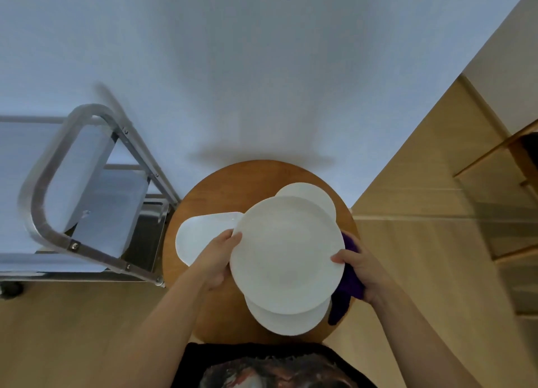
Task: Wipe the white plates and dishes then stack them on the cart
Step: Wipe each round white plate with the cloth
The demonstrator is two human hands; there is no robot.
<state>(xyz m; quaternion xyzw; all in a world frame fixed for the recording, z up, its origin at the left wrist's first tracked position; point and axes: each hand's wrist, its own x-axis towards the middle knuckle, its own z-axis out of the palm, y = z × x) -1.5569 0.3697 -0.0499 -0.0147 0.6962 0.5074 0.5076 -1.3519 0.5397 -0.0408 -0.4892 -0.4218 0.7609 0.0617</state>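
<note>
A pale wall and light wood floor frame a small round wooden table (209, 201), seen from above. Over it, the left hand (217, 259) grips the left rim of a large white plate (286, 256), thumb on the upper face and the other fingers hidden beneath. The right hand (359, 268) holds the opposite rim, thumb on top, with a purple cloth (350, 280) bunched between palm and plate; the cloth's loose end hangs below the rim. The plate is held clear of the table, roughly level and tipped slightly toward the viewer.

Beneath and around it on the table lie three more white pieces: a round plate at the near edge (288, 320), a second round plate at the far side (311, 194), and an oblong dish (201, 236) to the left, partly covered by the left hand.

A steel cart (72, 183) stands just left of the table; no dishes are visible on its shelves.

The step in hand appears to be wiping the held plate. To do it well, the left hand should keep a firm pinch as the only anchor while the right sweeps the cloth across the face and rim, then the underside. The plate should be kept over the table, since glazed ware is slippery, and the hanging cloth end kept from dragging on the pieces below.
</note>
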